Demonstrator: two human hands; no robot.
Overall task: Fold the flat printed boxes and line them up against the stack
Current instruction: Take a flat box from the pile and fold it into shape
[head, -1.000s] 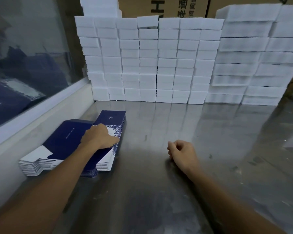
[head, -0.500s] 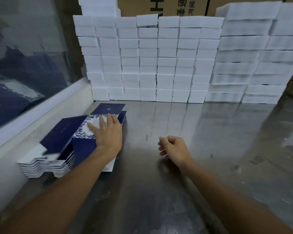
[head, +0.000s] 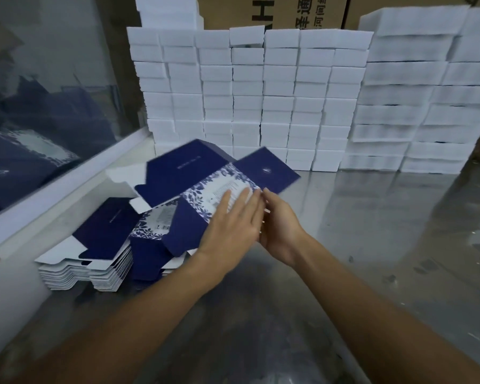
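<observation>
Brushed steel worktop [head: 372, 245], reflective, bounded at left by a white ledge [head: 67, 195] under a glass partition [head: 39, 92] showing dim blue shapes behind. At left on the worktop, against the ledge, pile of flat printed boxes [head: 94, 253]: navy faces, blue-and-white floral panels, white undersides at the stacked edges. Across the back, wall of white blocks [head: 261, 101] in even columns, joined at right by a taller stack of wider white slabs [head: 427, 106]; behind both, brown cartons [head: 288, 12] with dark printed characters. Between pile and white wall, one box blank [head: 205, 176] lifted clear of the pile and tilted, navy flaps spread left and right, floral panel with a white label uppermost; edges blurred. Left hand [head: 233, 225] flat on the floral panel, fingers straight and close together, palm down, pressing the near right part of the blank. Right hand [head: 277, 228] just beside it, touching the left fingertips, fingers reaching to the blank's right edge; grip on the card hidden behind the left hand, so closure not determinable. Both forearms bare, converging from the lower frame.
</observation>
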